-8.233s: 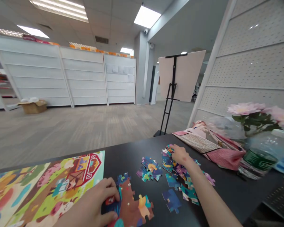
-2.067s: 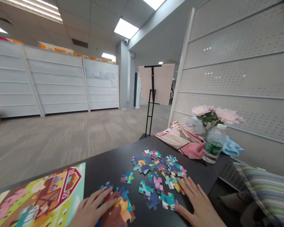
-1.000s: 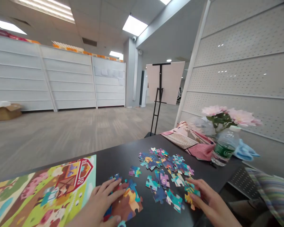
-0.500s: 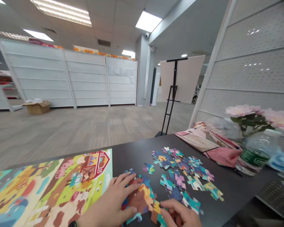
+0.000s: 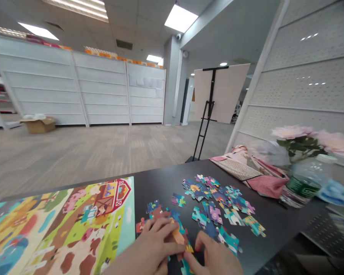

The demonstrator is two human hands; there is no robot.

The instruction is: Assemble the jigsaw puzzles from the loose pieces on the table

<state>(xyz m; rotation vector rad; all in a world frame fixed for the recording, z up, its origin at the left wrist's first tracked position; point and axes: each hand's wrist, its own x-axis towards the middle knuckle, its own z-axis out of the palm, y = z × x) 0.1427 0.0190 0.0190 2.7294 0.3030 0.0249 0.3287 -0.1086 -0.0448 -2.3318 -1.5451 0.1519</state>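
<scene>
My left hand (image 5: 157, 244) lies over a partly joined jigsaw puzzle (image 5: 176, 219), fingers stretched across it and slightly bent. It hides much of the joined part, which shows brown, orange and blue. On the near right edge of that part, my right hand (image 5: 215, 256) has its thumb and bent index finger at a yellow and teal puzzle piece (image 5: 189, 248). My two hands almost meet there. Several loose puzzle pieces (image 5: 215, 214) lie to the right, some overlapping. A single piece (image 5: 178, 199) sits apart, just beyond the joined part.
An illustrated farm picture board (image 5: 103, 214) covers the left of the dark table (image 5: 157, 185). At the right stand a plastic bottle (image 5: 299, 187), a pink cloth pouch (image 5: 268, 183) and pink flowers (image 5: 292, 132). Beyond the table are an easel stand (image 5: 205, 126) and a cardboard box (image 5: 40, 125).
My left hand's fingers have drawn in and shifted right, toward my right hand, baring more of the puzzle's far left edge. The view has shifted slightly.
</scene>
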